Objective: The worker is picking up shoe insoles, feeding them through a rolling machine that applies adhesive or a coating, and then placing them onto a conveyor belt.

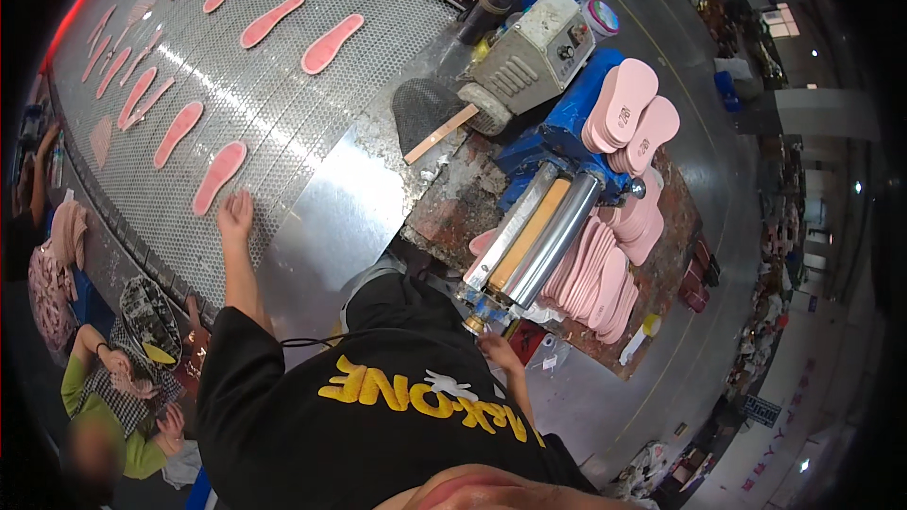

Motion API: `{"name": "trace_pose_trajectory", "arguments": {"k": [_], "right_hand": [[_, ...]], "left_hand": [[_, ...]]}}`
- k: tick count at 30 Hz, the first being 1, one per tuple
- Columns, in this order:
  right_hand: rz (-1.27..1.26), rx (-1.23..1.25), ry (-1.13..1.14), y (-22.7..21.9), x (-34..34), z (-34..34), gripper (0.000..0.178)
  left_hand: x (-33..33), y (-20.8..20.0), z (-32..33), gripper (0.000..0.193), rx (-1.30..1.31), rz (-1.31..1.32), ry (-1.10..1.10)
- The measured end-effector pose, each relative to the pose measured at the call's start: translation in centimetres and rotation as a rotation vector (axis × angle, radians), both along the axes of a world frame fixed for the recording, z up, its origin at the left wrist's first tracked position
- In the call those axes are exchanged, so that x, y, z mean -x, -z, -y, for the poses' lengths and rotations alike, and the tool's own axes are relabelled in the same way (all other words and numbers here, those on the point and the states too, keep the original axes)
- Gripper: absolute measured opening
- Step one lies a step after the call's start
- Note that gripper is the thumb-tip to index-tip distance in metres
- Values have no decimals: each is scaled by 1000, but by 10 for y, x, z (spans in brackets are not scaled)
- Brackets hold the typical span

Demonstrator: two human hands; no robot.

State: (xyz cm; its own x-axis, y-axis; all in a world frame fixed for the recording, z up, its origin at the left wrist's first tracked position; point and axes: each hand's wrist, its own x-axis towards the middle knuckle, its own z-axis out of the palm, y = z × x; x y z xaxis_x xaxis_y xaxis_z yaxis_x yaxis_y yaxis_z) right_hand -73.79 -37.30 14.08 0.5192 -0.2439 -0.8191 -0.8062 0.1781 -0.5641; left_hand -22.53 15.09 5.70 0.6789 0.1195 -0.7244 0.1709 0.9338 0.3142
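Note:
My left hand (pixel 235 217) is over the mesh conveyor belt (pixel 312 104), beside the lower edge of a pink insole (pixel 219 177). Its fingers are slightly bent and I see nothing between them; whether the fingertips touch the insole I cannot tell. Low beside my body, my right hand (pixel 499 351) is near the front end of a roller machine (pixel 539 236), just below a brass-coloured knob (pixel 475 323). Its fingers are small in view and partly hidden, so their grip is unclear. Two rows of pink insoles, one including this insole, lie along the belt.
Stacks of pink insoles (pixel 590 274) stand right of the rollers, with more insoles (pixel 628 104) on the blue housing. A grey motor unit (pixel 534 52) and dark mesh guard (pixel 425 118) rise beside the belt. A co-worker's hand (pixel 170 425) shows at lower left.

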Motion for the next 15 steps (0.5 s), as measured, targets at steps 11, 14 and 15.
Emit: {"name": "trace_pose_trajectory", "arguments": {"k": [11, 14, 15], "right_hand": [[689, 1255, -84, -337, -250, 75, 21], [642, 1349, -123, -353, -314, 86, 30], [663, 1473, -116, -347, -331, 95, 36]], "left_hand": [[60, -35, 191, 13, -751, 328, 1251], [68, 20, 228, 6, -909, 868, 1457], [71, 24, 244, 7, -1001, 861, 1640]]}}
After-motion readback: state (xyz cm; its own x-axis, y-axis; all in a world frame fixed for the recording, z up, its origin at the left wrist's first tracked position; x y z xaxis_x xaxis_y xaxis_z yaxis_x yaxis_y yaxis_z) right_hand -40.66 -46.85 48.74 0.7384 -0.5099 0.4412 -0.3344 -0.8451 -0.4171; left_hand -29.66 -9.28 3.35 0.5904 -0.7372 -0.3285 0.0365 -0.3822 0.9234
